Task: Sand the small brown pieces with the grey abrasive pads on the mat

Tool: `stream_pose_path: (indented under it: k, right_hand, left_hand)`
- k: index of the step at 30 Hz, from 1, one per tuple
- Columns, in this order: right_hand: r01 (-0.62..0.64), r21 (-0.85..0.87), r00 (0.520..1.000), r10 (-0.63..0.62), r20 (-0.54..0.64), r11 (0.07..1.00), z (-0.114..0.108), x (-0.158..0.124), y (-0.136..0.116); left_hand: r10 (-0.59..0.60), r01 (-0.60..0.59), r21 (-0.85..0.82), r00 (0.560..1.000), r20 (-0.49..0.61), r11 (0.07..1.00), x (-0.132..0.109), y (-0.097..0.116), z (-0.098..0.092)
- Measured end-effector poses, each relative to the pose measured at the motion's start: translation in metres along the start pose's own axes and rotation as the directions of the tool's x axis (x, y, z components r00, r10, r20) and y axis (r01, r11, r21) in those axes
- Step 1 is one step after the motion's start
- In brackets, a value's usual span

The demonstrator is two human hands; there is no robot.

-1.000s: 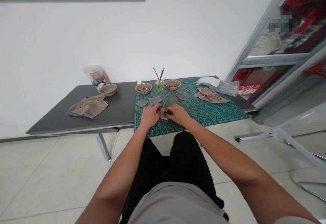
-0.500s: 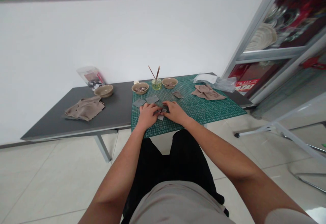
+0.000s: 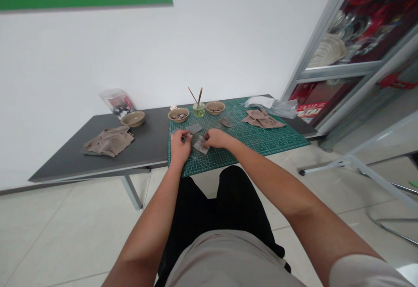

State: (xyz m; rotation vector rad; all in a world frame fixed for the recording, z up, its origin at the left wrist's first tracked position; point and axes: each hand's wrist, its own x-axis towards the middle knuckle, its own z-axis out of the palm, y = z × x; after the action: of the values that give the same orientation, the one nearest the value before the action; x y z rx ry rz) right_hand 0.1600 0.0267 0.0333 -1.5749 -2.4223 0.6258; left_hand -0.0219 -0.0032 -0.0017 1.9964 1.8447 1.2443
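Both hands rest on a green cutting mat on a dark grey table. My right hand pinches the edge of a small grey fabric square lying on the mat. My left hand is closed, with something small at its fingertips that I cannot make out. Another grey square lies just behind the hands.
Behind the hands stand two tan bowls and a glass with sticks. A third bowl and beige cloth lie at left, another beige cloth and plastic bags at right. A glass cabinet stands right.
My hands have drawn apart. The left hand has pulled back to the left, and the grey square now shows between them, held by the right hand.
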Motion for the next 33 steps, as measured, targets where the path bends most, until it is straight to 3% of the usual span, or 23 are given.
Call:
stream_pose_path:
  k: [2, 5, 7, 10, 12, 15, 18, 20, 22, 26, 33]
  right_hand:
    - [-0.006, 0.106, 0.992, 0.019, -0.125, 0.994, -0.001, -0.006, 0.002]
    - [-0.026, 0.263, 0.91, 0.131, -0.393, 0.965, 0.001, -0.02, 0.008]
    - [-0.047, 0.282, 0.873, 0.177, -0.454, 0.958, 0.007, -0.029, 0.013]
    - [-0.059, 0.257, 0.887, 0.169, -0.429, 0.965, 0.018, -0.036, 0.016]
    - [-0.048, 0.229, 0.898, 0.143, -0.416, 0.972, 0.023, -0.037, 0.015]
    - [-0.058, 0.142, 0.866, 0.121, -0.484, 0.988, 0.025, -0.027, 0.008]
    - [-0.079, 0.054, 0.83, 0.096, -0.55, 0.995, 0.022, -0.007, -0.001]
    - [-0.079, 0.011, 0.844, 0.072, -0.532, 0.997, 0.02, 0.008, -0.005]
    - [-0.078, -0.045, 0.876, 0.047, -0.481, 0.996, 0.021, 0.02, -0.005]
    - [-0.06, -0.217, 0.931, -0.023, -0.364, 0.974, 0.027, 0.036, 0.001]
    - [-0.139, -0.322, 0.957, 0.043, -0.287, 0.936, 0.026, 0.047, 0.009]
  left_hand:
    - [-0.003, 0.003, -0.006, 1.0, -0.006, 1.0, -0.001, 0.001, -0.001]
    - [-0.044, 0.04, -0.069, 0.997, -0.056, 0.997, -0.001, 0.0, 0.0]
    - [-0.09, 0.072, -0.151, 0.989, -0.119, 0.986, -0.001, -0.004, 0.003]
    - [-0.124, 0.078, -0.233, 0.974, -0.188, 0.969, 0.001, -0.009, 0.007]
    - [-0.12, 0.092, -0.177, 0.98, -0.16, 0.98, 0.002, -0.007, 0.01]
    - [-0.103, 0.104, 0.063, 0.994, -0.028, 0.993, 0.001, 0.003, 0.012]
    - [0.037, -0.061, 0.232, 0.994, 0.106, 0.971, -0.001, 0.013, 0.013]
    - [0.097, -0.156, 0.264, 0.97, 0.222, 0.952, -0.002, 0.015, 0.014]
    - [0.083, -0.159, 0.271, 0.959, 0.272, 0.95, -0.002, 0.016, 0.016]
    - [0.03, -0.103, 0.307, 0.972, 0.233, 0.946, -0.001, 0.015, 0.018]
    - [-0.021, -0.045, 0.363, 0.984, 0.175, 0.931, -0.004, 0.019, 0.017]
